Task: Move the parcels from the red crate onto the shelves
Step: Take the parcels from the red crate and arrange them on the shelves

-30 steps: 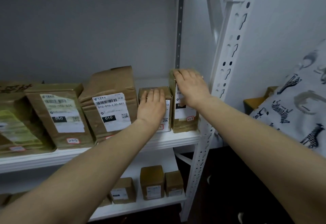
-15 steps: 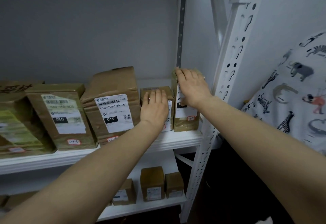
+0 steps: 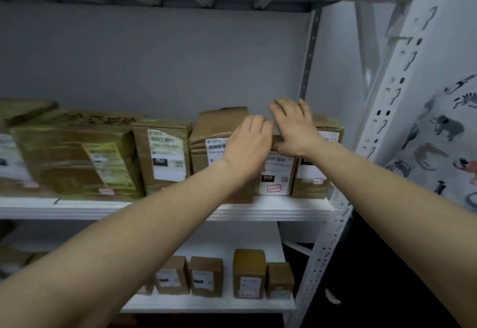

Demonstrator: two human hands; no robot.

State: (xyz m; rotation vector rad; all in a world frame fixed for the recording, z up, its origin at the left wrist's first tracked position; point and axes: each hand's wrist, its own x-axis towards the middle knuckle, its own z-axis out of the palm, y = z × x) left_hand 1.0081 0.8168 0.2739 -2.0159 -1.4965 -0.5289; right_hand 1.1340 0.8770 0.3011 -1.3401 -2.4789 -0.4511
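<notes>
The small parcel [image 3: 277,172] stood on the middle shelf [image 3: 284,210] near its right end. The left grip [image 3: 247,147] lay flat on its upper front, fingers straight; the right grip [image 3: 294,129], fingers spread apart, touched its top edge.

Parcels [image 3: 165,157] line the upper shelf [image 3: 284,209]; small boxes [image 3: 249,273] sit below.

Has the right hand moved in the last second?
Yes. Judged against the end parcel by the upright, the right hand has shifted left, over the small parcel.
</notes>
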